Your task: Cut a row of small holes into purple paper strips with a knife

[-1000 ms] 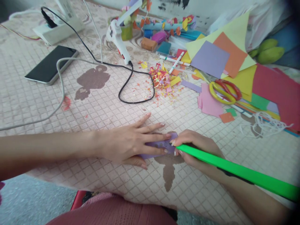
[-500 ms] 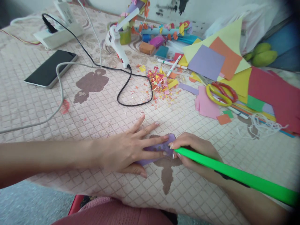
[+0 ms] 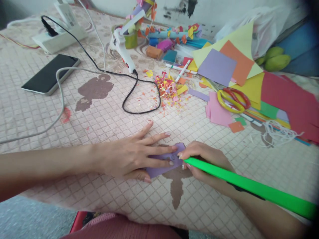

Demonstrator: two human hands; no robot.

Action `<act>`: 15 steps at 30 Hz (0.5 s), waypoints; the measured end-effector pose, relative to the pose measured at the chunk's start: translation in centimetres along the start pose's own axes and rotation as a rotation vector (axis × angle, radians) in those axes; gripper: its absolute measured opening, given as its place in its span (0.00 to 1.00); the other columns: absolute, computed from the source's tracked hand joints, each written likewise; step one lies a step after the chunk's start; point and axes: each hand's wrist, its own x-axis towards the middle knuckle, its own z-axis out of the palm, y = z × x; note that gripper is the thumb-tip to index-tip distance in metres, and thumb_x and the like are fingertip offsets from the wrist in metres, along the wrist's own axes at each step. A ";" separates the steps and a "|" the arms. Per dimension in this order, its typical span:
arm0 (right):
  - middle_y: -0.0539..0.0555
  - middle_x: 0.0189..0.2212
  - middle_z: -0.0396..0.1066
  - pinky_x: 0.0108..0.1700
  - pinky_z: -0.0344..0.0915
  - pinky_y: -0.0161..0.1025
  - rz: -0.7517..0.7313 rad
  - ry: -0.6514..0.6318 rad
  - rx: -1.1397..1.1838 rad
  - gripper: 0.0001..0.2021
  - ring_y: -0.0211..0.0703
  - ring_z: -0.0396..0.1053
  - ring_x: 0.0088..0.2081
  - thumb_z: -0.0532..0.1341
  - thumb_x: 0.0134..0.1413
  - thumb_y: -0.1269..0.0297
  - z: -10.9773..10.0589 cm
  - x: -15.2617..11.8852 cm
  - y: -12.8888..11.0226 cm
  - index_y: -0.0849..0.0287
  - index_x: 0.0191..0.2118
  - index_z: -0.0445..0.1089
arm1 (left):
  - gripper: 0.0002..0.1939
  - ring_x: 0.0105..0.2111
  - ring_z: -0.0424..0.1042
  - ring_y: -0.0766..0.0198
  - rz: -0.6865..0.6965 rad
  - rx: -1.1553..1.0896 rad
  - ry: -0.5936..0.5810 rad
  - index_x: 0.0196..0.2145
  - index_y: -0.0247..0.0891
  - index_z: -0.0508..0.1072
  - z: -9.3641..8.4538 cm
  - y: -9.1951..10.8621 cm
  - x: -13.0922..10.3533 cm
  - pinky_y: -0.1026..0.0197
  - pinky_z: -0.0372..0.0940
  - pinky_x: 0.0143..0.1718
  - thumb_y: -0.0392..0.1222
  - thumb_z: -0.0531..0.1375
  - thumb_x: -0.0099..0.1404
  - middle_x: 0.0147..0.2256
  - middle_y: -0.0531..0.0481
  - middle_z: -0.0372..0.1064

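Observation:
A small piece of purple paper (image 3: 159, 171) lies on the patterned tablecloth in front of me. My left hand (image 3: 134, 154) rests flat across it with the fingers spread, covering much of its left part. From the right, my right hand (image 3: 208, 157) grips a long green pen (image 3: 239, 177) near its dark tip. That tip meets the paper close to its right edge, just beyond my left fingertips. Faint curved marks show on the purple surface between the fingers, too small to make out fully.
Behind my hands are a looped black cord, paper scraps (image 3: 168, 86) and a white glue gun (image 3: 122, 49). Left stand a phone (image 3: 51, 73) and a power strip (image 3: 59, 38). On the right lie scissors (image 3: 233, 99), coloured paper sheets (image 3: 218, 66) and white string (image 3: 276, 132).
My left hand has drawn slightly left, thumb closer to the fingers, so more of the purple paper shows. My right hand keeps the pen tip at nearly the same spot.

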 end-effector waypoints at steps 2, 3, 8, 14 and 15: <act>0.46 0.30 0.74 0.35 0.69 0.33 0.000 0.001 -0.019 0.11 0.35 0.73 0.32 0.60 0.56 0.77 0.0 0.0 -0.1 0.53 0.39 0.70 | 0.30 0.72 0.36 0.42 -0.006 0.013 0.025 0.69 0.47 0.56 0.1 0.2 0.0 0.27 0.22 0.67 0.53 0.56 0.73 0.71 0.51 0.42; 0.46 0.30 0.74 0.35 0.69 0.33 -0.001 0.002 -0.029 0.11 0.35 0.73 0.32 0.60 0.56 0.77 0.0 0.1 -0.1 0.53 0.39 0.70 | 0.31 0.72 0.37 0.41 -0.009 0.022 0.035 0.69 0.47 0.56 0.2 0.4 0.0 0.26 0.23 0.67 0.52 0.57 0.72 0.71 0.50 0.42; 0.47 0.31 0.74 0.34 0.70 0.35 -0.002 -0.008 -0.040 0.11 0.36 0.73 0.32 0.59 0.56 0.77 -0.2 0.3 -0.5 0.52 0.40 0.70 | 0.33 0.72 0.35 0.37 -0.042 0.064 0.036 0.69 0.46 0.55 0.6 1.2 -0.1 0.23 0.24 0.65 0.47 0.59 0.70 0.72 0.49 0.39; 0.47 0.30 0.74 0.34 0.69 0.33 -0.010 0.001 -0.033 0.10 0.35 0.74 0.32 0.59 0.56 0.77 -0.3 0.4 -0.8 0.53 0.39 0.70 | 0.34 0.71 0.40 0.34 -0.112 0.034 0.078 0.69 0.48 0.56 0.9 2.0 0.0 0.21 0.28 0.64 0.49 0.61 0.69 0.71 0.47 0.46; 0.47 0.29 0.74 0.34 0.69 0.32 -0.004 0.008 -0.030 0.10 0.35 0.74 0.31 0.59 0.56 0.77 -0.3 0.4 -0.8 0.53 0.39 0.70 | 0.35 0.71 0.41 0.34 -0.111 0.031 0.089 0.69 0.48 0.56 1.0 2.1 0.0 0.21 0.29 0.64 0.49 0.62 0.68 0.71 0.46 0.46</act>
